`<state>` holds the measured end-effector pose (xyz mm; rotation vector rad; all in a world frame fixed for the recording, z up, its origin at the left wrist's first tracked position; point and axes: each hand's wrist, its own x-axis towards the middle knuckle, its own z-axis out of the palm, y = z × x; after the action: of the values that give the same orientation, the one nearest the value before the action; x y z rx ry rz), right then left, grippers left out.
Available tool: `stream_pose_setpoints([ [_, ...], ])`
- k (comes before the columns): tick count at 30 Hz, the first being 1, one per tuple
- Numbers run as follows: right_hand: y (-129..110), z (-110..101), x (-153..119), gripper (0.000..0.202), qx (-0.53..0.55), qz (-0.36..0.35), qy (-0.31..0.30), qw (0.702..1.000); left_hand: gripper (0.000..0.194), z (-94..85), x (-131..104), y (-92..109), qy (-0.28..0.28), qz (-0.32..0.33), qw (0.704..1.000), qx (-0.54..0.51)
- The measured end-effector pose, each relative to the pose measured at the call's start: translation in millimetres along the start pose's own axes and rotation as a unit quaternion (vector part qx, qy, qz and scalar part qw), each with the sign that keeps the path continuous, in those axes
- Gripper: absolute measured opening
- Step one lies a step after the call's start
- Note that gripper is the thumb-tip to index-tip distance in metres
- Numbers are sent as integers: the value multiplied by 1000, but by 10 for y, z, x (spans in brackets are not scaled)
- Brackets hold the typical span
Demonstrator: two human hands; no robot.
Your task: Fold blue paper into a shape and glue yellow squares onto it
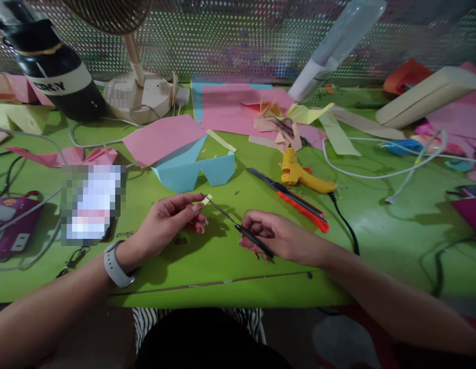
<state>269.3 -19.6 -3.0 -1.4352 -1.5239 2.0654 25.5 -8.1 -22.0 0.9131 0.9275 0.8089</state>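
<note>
My right hand (pixel 266 233) is closed around the black handles of a pair of scissors (pixel 224 212), whose blades point up and to the left. The blade tips meet a small pale yellow paper piece (pixel 207 200), which my left hand (pixel 176 218) pinches between thumb and fingers. Just beyond my hands lies a folded light blue paper shape (pixel 195 171) with a V-shaped notch in its lower edge. It touches neither hand.
An orange-black cutter knife (pixel 287 197) and a yellow glue gun (pixel 305 174) lie right of centre. A phone (pixel 94 202) is at left. Behind stand a black bottle (pixel 63 77), a fan base (pixel 138 97) and pink paper sheets (pixel 164 137). Cables run along both sides.
</note>
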Motion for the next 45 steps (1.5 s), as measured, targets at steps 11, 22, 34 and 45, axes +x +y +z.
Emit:
stream_pose_setpoints([
  [11,-5,15,-13,51,-5,5,5,1000,33,-2,5,4,-3,4,1000,7],
  [22,-21,21,-28,51,-6,7,13,1000,34,23,-9,28,8,-9,1000,10],
  [34,-17,-40,11,53,-35,60,13,997,25,40,-16,221,10,-170,982,84],
  [45,-25,-64,41,54,-27,86,6,996,13,-8,5,181,-9,-192,980,49],
])
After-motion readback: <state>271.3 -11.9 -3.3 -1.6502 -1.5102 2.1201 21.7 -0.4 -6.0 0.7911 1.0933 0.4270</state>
